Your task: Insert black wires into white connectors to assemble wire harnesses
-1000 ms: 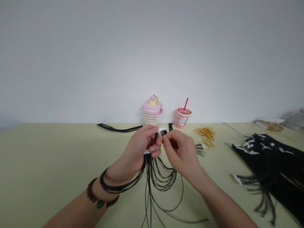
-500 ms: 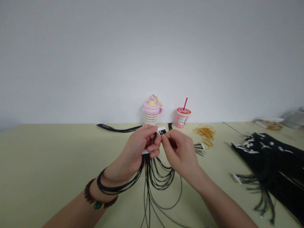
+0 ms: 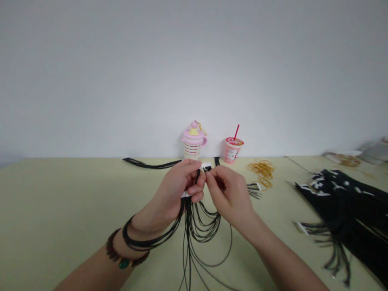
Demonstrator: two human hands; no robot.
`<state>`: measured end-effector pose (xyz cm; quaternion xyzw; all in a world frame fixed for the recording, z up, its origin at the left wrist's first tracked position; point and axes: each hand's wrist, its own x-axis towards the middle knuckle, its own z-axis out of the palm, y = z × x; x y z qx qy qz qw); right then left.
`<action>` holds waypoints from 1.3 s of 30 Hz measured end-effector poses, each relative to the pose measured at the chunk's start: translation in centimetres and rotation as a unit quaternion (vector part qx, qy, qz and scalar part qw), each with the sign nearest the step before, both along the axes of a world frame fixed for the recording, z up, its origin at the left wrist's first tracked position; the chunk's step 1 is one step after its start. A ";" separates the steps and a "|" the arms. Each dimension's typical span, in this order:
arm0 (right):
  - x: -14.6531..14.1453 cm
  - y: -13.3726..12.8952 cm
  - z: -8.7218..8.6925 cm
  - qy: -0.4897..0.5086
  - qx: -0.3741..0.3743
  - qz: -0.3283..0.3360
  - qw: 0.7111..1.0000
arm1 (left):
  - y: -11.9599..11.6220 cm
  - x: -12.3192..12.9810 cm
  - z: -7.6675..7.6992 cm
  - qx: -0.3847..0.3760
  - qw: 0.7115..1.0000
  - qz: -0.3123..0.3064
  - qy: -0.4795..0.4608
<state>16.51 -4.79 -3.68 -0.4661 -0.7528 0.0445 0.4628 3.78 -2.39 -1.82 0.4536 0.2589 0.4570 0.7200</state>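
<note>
Barely anything's shifted, so looks like the same fiddly bit: left hand (image 3: 177,188) grips the black wire harness (image 3: 188,218), right hand (image 3: 232,194) pinches it by the white connector (image 3: 206,165), toward the counter's (image 3: 75,194) back edge.

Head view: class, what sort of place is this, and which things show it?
Probably a workbench for wiring: black wires hang in front, a white plug shows above them, and yellow bands lie piled nearby.
</note>
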 end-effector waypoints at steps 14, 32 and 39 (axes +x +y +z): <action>0.1 -0.3 0.3 -0.014 0.001 0.012 1.000 | 0.0 0.1 0.1 -0.016 1.000 -0.008 -0.001; 0.2 -0.2 0.5 -0.026 -0.014 0.019 0.999 | 0.0 0.1 0.1 -0.010 1.000 0.005 0.005; 0.0 0.0 0.4 -0.027 -0.014 0.009 1.000 | 0.1 0.3 -0.3 -0.001 1.000 0.021 0.008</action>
